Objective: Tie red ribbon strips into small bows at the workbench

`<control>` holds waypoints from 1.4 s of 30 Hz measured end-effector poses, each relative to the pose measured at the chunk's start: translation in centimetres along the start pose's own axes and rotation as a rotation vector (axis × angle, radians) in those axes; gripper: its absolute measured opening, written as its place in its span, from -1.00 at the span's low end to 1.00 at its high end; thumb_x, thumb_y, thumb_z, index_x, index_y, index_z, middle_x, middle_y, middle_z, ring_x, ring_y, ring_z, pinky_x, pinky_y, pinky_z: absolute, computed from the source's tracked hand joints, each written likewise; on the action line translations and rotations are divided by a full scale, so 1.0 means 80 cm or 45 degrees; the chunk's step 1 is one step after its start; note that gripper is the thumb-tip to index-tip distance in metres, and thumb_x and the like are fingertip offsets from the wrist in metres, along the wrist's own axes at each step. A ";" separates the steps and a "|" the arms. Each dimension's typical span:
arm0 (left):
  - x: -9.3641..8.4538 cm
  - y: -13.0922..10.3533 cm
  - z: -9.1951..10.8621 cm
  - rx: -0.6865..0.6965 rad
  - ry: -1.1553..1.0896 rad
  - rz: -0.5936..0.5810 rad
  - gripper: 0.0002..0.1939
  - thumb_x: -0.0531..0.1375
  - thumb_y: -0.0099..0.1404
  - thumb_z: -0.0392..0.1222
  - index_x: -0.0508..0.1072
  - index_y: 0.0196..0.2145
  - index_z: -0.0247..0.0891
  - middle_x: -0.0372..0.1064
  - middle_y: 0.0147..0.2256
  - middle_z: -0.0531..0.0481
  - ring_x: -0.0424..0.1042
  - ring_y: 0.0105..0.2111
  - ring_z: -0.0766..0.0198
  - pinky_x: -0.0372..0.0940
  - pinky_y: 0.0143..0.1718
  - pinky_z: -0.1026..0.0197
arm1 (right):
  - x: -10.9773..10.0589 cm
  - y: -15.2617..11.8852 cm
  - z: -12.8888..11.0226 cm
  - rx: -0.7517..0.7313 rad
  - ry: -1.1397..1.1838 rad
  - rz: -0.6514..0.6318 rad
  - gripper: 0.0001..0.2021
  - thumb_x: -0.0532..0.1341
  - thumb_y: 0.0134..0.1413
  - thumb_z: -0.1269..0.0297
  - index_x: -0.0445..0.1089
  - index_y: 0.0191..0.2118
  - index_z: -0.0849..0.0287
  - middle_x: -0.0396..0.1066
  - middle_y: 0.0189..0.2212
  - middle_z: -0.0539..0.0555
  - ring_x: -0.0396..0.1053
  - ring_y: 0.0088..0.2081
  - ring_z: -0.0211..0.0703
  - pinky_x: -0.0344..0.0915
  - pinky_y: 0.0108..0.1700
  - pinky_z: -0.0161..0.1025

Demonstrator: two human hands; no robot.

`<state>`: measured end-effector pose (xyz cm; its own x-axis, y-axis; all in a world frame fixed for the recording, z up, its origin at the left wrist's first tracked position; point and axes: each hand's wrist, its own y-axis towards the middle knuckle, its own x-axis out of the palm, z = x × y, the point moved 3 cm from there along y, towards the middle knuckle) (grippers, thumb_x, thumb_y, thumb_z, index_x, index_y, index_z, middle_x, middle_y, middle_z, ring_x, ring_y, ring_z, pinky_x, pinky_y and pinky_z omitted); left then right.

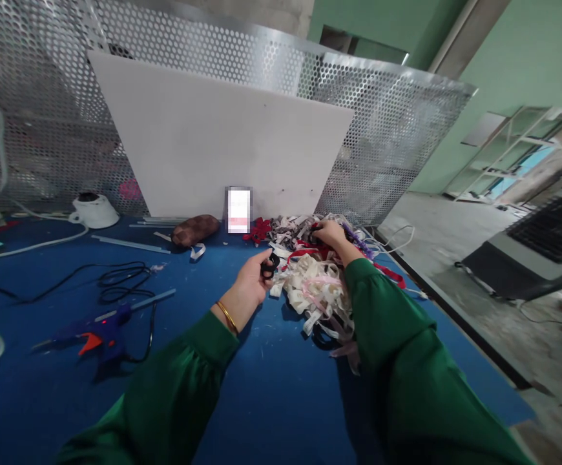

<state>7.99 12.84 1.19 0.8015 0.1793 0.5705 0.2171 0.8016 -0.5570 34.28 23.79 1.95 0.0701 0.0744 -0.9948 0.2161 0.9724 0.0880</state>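
My left hand (253, 276) is closed around a black looped band (271, 263), held just above the table beside the ribbon pile; its exact kind is hard to make out. My right hand (328, 232) reaches into the far side of the pile, its fingers closed near something dark among the scraps. White and cream ribbons (310, 287) with a pink strand lie in a loose heap between my forearms. Behind them are grey and white ribbon pieces (288, 232), and a red flower-like ribbon piece (260, 230) sits at their left end.
A blue glue gun (109, 329) with an orange trigger and black cord lies on the blue table (261, 400) at left. Behind stand a brown checked pouch (196, 230), a lit phone (239, 210), a white cup (95, 212) and a white board (227, 135) against perforated metal.
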 end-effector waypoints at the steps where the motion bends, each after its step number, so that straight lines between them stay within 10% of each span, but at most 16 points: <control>1: 0.000 0.000 0.000 0.003 0.003 -0.004 -0.72 0.27 0.19 -0.21 0.26 -0.55 -0.30 0.18 -0.63 0.11 0.04 -0.72 0.50 -0.15 -0.74 0.36 | -0.007 0.001 0.003 0.002 0.010 0.019 -0.58 0.06 0.18 0.09 0.45 0.03 0.16 0.53 -0.12 0.17 0.45 -0.12 -0.04 0.23 -0.13 -0.24; 7: 0.002 -0.002 0.002 0.004 0.002 -0.026 -0.73 0.26 0.20 -0.21 0.27 -0.55 -0.30 0.16 -0.63 0.11 0.05 -0.73 0.49 -0.16 -0.76 0.36 | -0.024 -0.005 -0.001 -0.095 -0.056 0.121 -0.65 0.02 0.26 0.20 0.47 -0.02 0.17 0.50 -0.07 0.23 0.38 0.00 0.05 -0.01 0.16 -0.01; 16: 0.001 -0.003 0.002 -0.036 0.025 -0.044 -0.73 0.24 0.22 -0.21 0.26 -0.55 -0.31 0.17 -0.63 0.12 0.06 -0.73 0.49 -0.12 -0.76 0.37 | 0.023 -0.017 -0.016 -0.193 -0.105 0.113 -0.71 0.13 0.07 0.41 0.51 -0.12 0.31 0.46 -0.05 0.33 0.28 0.08 0.08 0.03 0.14 -0.07; 23: 0.000 -0.001 0.007 0.025 0.039 -0.060 -0.79 0.28 0.21 -0.18 0.38 -0.47 -0.34 0.29 -0.54 0.07 0.15 -0.69 0.49 -0.05 -0.73 0.36 | -0.040 -0.018 -0.016 -0.105 0.275 0.578 -0.66 0.07 0.10 0.43 0.41 -0.03 0.26 0.35 0.12 0.25 0.11 0.23 0.12 -0.11 0.25 0.08; 28: 0.006 -0.005 0.006 0.073 0.021 -0.112 -0.69 0.30 0.19 0.00 0.41 -0.43 -0.32 0.32 -0.54 0.06 0.18 -0.68 0.47 -0.03 -0.71 0.34 | -0.071 -0.081 -0.085 -0.513 0.627 0.233 -0.79 0.06 0.14 0.33 0.42 -0.20 0.19 0.50 -0.28 0.11 0.39 -0.20 -0.05 0.25 -0.07 -0.17; 32: 0.011 -0.009 0.002 0.095 0.033 -0.123 -0.65 0.36 0.10 0.06 0.42 -0.40 -0.29 0.30 -0.57 0.09 0.18 -0.68 0.45 -0.02 -0.71 0.34 | -0.070 -0.149 -0.133 -0.730 0.381 0.310 -0.79 0.08 -0.01 0.50 0.37 -0.25 0.20 0.48 -0.31 0.11 0.38 -0.18 -0.08 0.11 0.12 -0.12; 42: 0.006 -0.005 -0.003 -0.130 0.209 -0.085 -0.87 0.26 0.05 -0.39 0.34 -0.51 -0.30 0.22 -0.66 0.10 0.10 -0.74 0.46 -0.07 -0.75 0.39 | -0.059 -0.181 -0.134 -0.736 0.118 0.297 -0.79 0.09 0.13 0.41 0.37 -0.13 0.28 0.48 -0.25 0.19 0.42 -0.15 -0.03 0.05 0.19 -0.07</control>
<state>8.43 12.50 1.57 0.8614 0.0256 0.5072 0.3218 0.7451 -0.5841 20.36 11.73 4.81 -0.0382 0.2928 -0.9554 -0.3580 0.8886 0.2867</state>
